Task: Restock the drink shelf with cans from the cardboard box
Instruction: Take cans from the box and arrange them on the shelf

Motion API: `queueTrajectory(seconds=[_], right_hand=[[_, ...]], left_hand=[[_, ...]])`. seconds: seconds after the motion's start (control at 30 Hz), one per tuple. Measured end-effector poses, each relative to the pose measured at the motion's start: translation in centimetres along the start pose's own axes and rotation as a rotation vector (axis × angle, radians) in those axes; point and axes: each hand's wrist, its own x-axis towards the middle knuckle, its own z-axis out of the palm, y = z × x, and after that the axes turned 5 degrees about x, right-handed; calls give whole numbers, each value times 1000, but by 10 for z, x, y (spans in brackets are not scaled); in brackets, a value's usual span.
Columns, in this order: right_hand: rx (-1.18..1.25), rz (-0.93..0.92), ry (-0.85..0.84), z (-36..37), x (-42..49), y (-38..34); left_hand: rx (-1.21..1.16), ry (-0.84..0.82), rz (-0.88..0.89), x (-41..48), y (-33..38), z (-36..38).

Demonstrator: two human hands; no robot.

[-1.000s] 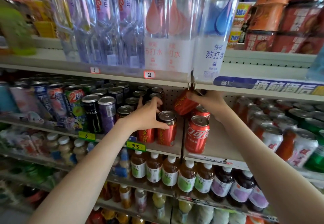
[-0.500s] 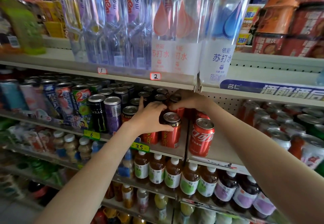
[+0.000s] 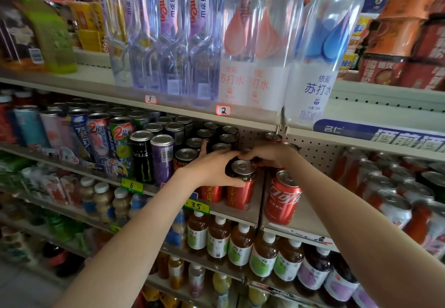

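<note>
The middle drink shelf (image 3: 231, 215) holds rows of cans. My left hand (image 3: 212, 169) wraps the top of the front red herbal tea can (image 3: 240, 194), thumb across its front; a second red tea can (image 3: 211, 194) stands to its left under my palm. Right behind that front can, my right hand (image 3: 269, 156) curls down over a red can in the same row, which the fingers mostly hide. A red Coca-Cola can (image 3: 281, 200) stands upright alone just right of the shelf divider. The cardboard box is out of view.
Tall water bottles (image 3: 255, 42) stand on the shelf just above my hands. Black and purple cans (image 3: 151, 158) sit to the left, red-and-white cans (image 3: 395, 197) to the right. Tea bottles (image 3: 240, 245) fill the shelf below. Bare shelf shows around the Coca-Cola can.
My right hand carried a tilted red can left from above the Coca-Cola cans and lowered it behind the front tea can. My left hand stayed on the front tea can.
</note>
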Motion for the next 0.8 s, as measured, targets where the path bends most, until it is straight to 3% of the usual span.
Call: queueTrajectory(seconds=[0.17, 0.3, 0.4, 0.47, 0.63, 0.8], right_hand=[[34, -35, -7, 3, -7, -2], [-46, -194, 306, -9, -31, -3], [26, -185, 496, -29, -58, 15], [-135, -257, 581, -42, -71, 33], [-222, -173, 375, -40, -84, 58], [-275, -114, 524, -30, -79, 72]], left_hand=[[28, -4, -13, 3, -3, 1], [65, 141, -18, 1, 10, 1], [78, 270, 47, 0, 31, 2], [68, 274, 108, 2, 50, 6], [151, 183, 128, 17, 85, 24], [127, 135, 86, 30, 93, 33]])
